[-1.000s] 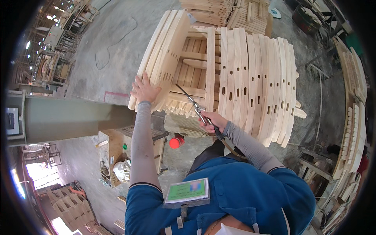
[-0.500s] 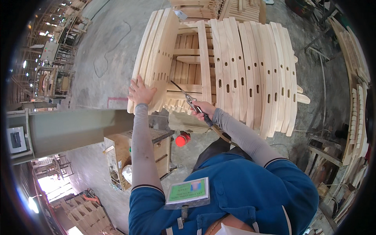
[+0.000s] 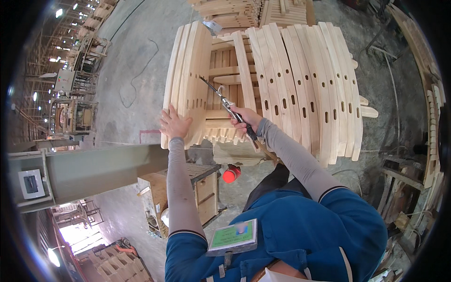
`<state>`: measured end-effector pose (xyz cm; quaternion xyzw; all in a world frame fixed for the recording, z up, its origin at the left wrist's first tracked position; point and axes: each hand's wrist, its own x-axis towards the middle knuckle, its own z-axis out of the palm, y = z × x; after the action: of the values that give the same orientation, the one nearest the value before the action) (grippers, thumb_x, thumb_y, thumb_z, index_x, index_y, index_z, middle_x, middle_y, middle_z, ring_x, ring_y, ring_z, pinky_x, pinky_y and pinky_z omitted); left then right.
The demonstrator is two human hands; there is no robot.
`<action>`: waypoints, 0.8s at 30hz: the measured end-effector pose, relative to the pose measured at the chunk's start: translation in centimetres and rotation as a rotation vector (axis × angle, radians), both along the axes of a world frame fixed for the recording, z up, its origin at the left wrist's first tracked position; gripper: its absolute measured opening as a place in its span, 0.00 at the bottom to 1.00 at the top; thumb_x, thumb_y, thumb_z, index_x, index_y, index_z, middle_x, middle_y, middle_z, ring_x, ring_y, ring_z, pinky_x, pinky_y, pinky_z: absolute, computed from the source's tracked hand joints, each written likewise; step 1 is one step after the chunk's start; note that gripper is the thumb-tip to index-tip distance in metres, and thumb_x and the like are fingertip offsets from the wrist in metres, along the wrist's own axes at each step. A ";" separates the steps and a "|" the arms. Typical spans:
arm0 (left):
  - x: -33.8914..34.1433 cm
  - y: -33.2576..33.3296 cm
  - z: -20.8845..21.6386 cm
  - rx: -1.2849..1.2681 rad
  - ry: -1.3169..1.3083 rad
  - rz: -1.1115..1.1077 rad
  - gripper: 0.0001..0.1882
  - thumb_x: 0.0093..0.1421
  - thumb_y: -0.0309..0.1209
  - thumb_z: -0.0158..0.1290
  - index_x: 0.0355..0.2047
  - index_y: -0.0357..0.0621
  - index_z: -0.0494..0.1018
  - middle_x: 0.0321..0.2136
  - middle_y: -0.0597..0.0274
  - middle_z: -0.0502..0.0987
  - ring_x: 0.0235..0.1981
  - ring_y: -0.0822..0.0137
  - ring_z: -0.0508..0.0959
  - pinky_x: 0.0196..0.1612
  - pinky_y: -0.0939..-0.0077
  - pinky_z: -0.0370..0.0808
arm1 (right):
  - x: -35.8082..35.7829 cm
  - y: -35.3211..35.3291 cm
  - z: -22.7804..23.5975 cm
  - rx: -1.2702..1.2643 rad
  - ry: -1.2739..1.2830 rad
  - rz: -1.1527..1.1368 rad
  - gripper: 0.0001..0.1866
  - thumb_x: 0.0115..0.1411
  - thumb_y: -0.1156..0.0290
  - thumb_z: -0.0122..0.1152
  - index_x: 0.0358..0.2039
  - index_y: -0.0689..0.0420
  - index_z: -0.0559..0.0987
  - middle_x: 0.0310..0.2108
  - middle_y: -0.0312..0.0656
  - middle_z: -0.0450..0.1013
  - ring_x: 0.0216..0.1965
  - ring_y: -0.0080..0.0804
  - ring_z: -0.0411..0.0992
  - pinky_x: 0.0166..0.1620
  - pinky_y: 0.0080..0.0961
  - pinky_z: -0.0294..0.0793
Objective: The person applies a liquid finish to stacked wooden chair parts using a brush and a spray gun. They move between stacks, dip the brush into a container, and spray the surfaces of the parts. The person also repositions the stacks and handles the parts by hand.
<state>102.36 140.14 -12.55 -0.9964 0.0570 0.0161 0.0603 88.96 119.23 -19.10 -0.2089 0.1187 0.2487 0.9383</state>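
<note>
My left hand [image 3: 176,123] lies with fingers spread on the near end of several pale wooden boards [image 3: 190,80] standing on edge at the left of a stack. These boards have small slots cut through them. My right hand [image 3: 246,121] is wrapped round an air blow gun [image 3: 230,107] with a long thin nozzle and a hose behind it. The nozzle tip points at the slotted face of the left boards, close to their upper holes. More curved slotted boards [image 3: 305,94] stand side by side on the right of the stack, with a loose-looking slat [image 3: 245,70] between the two groups.
Near my legs are a red-lidded container [image 3: 231,174] and a wooden cabinet [image 3: 205,197]. A grey beam [image 3: 108,164] runs in from the left. More stacked wood [image 3: 230,13] stands beyond, and timber [image 3: 425,127] lines the right. A cable [image 3: 136,84] lies on the floor.
The blow gun's nozzle has moved farther away from me along the board face, from the lower slots to near the upper holes. My left hand still rests on the boards. The whole view has shifted slightly.
</note>
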 end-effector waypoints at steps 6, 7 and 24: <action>-0.4 0.1 -0.3 0.010 0.036 0.010 0.50 0.39 0.50 0.54 0.60 0.59 0.41 0.59 0.49 0.42 0.58 0.41 0.45 0.54 0.38 0.47 | -0.1 -1.0 0.2 0.039 0.033 0.011 0.18 0.61 0.54 0.39 0.31 0.58 0.63 0.16 0.31 0.59 0.08 0.13 0.52 0.08 0.14 0.53; -0.5 1.0 -0.4 0.010 0.028 0.026 0.50 0.39 0.51 0.54 0.60 0.59 0.41 0.59 0.49 0.42 0.58 0.41 0.45 0.54 0.39 0.47 | -0.5 -0.9 1.3 0.030 -0.032 0.038 0.18 0.61 0.54 0.38 0.30 0.58 0.63 0.16 0.31 0.59 0.08 0.13 0.52 0.09 0.14 0.53; -0.1 1.2 -0.7 0.008 -0.013 0.010 0.50 0.38 0.51 0.55 0.60 0.59 0.42 0.59 0.49 0.44 0.58 0.41 0.47 0.52 0.38 0.48 | -10.0 -2.6 1.2 -0.354 -0.077 0.370 0.18 0.62 0.57 0.37 0.27 0.59 0.67 0.12 0.33 0.60 0.07 0.17 0.55 0.08 0.18 0.57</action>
<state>102.31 141.29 -13.29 -0.9965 0.0515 0.0101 0.0648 78.99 116.67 -17.88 -0.3972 0.0841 0.3832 0.8296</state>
